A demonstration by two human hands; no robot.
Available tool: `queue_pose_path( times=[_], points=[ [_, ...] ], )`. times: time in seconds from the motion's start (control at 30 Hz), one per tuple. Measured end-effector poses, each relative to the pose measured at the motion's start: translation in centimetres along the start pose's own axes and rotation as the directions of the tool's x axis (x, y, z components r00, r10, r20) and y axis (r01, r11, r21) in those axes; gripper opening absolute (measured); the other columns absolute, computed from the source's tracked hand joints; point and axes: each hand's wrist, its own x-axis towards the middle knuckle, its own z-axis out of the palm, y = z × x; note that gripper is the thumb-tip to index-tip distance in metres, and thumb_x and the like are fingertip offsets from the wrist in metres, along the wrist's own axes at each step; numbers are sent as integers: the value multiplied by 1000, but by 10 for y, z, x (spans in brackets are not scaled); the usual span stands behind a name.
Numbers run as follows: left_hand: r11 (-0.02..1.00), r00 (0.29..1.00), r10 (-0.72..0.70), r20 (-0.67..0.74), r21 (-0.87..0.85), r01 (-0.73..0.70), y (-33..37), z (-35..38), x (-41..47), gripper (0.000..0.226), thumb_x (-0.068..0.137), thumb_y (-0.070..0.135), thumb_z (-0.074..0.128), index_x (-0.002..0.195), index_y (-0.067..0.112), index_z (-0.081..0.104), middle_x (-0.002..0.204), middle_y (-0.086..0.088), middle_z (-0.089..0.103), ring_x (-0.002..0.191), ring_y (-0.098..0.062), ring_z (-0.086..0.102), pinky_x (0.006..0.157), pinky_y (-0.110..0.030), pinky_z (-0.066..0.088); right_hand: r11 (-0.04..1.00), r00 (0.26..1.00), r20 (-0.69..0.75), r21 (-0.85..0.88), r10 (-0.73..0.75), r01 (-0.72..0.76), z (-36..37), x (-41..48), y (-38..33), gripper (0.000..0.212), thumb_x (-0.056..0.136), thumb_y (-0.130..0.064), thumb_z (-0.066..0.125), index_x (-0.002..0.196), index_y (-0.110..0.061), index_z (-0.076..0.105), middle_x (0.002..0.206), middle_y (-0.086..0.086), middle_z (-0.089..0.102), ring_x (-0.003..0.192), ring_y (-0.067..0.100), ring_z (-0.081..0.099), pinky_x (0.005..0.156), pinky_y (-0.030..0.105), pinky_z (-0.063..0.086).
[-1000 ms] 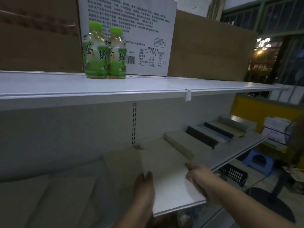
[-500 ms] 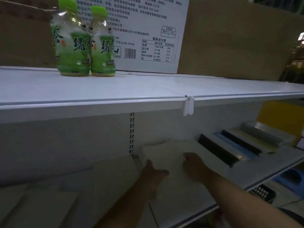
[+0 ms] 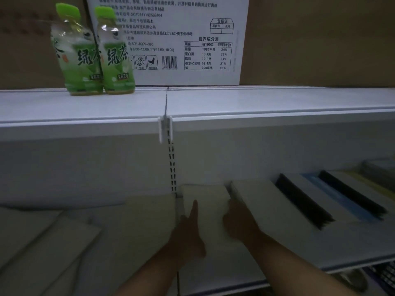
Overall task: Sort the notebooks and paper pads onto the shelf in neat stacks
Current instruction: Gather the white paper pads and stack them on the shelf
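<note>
While my left fingers (image 3: 194, 210) lie straight and together along the left edge of the pale paper pad (image 3: 205, 194), my right fingers (image 3: 232, 208) touch its right edge; I cannot tell whether they curl round it. The pad lies flat on the lower shelf (image 3: 299, 255). Just right of the pad sits another pale pad (image 3: 258, 201), then black-spined notebooks (image 3: 303, 201). Above the pad stand two green tea bottles (image 3: 83, 60).

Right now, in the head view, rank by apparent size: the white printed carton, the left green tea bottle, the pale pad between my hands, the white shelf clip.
1. white printed carton
2. left green tea bottle and pale pad: about alike, pad partly hidden
3. white shelf clip
</note>
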Motion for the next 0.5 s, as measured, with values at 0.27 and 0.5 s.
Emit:
queue_pose_path(
  times=[0.27,0.5],
  points=[
    [999,998,-50,-29,-3,50,2,0,-4,136,63,11,84,146,32,-21,124,-11,60,103,-23,61,70,-25,50,970,965,-228,-230,-132,78,22,14,12,25,43,-41,52,54,-24,67,44,-5,53,34,15,27,39,5,26],
    [997,1000,-25,4,73,25,12,-1,-20,132,68,15,83,144,29,-24,154,-26,-16,146,-36,3,109,-32,31,944,937,-121,-53,-329,325,22,6,19,41,70,-18,40,89,-1,71,98,14,68,92,31,67,88,34,46]
  ],
)
